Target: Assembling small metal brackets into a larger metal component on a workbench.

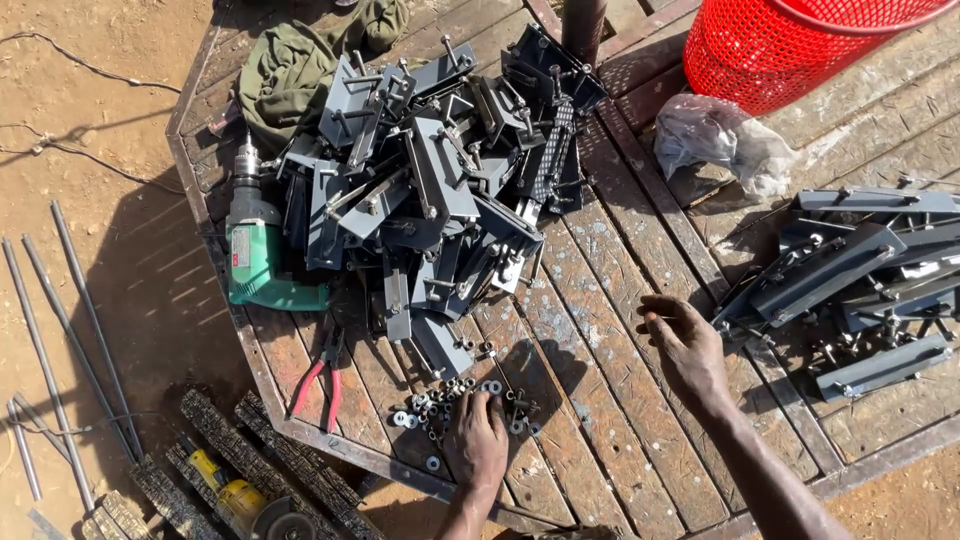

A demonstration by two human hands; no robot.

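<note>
My left hand (476, 441) rests on a small pile of nuts and washers (440, 405) near the front edge of a worn wooden slat table (620, 400), fingers spread over the loose pieces. Whether it pinches one is hidden. My right hand (686, 345) hovers palm down over the slats, fingers loosely curled and empty, just left of a stack of grey metal brackets with bolts (860, 275). A bigger heap of the same grey brackets (430, 190) lies beyond my left hand.
A green electric drill (255, 255) and red-handled pliers (320, 385) lie left on the table. An olive cloth (290, 70), a crumpled plastic bag (720, 140) and a red mesh basket (800, 45) sit at the back. Metal rods (60, 330) and a yellow angle grinder (245, 500) lie on the dirt.
</note>
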